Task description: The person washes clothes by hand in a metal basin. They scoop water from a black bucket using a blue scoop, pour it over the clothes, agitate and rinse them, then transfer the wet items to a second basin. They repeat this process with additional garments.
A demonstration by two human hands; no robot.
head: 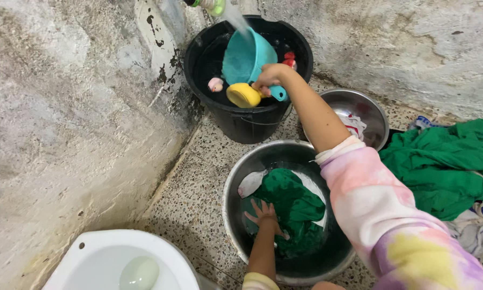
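Observation:
My right hand (pixel 268 77) reaches out over a black bucket (pixel 236 115) and grips the handle of a teal plastic dipper (pixel 245 55) held under water running from a tap (pixel 212 5). A yellow scoop (pixel 243 95) and a small pink toy (pixel 215 84) float in the bucket beside it. My left hand (pixel 262 213), fingers spread, presses on a wet green cloth (pixel 292 207) inside a steel basin (pixel 231 215) in front of me. The basin holds dark water.
A second steel basin (pixel 373 107) with a white cloth stands right of the bucket. A heap of green clothes (pixel 445 166) lies on the speckled floor at right. A white toilet bowl (pixel 102 258) sits at the lower left. Stained concrete walls close in left and behind.

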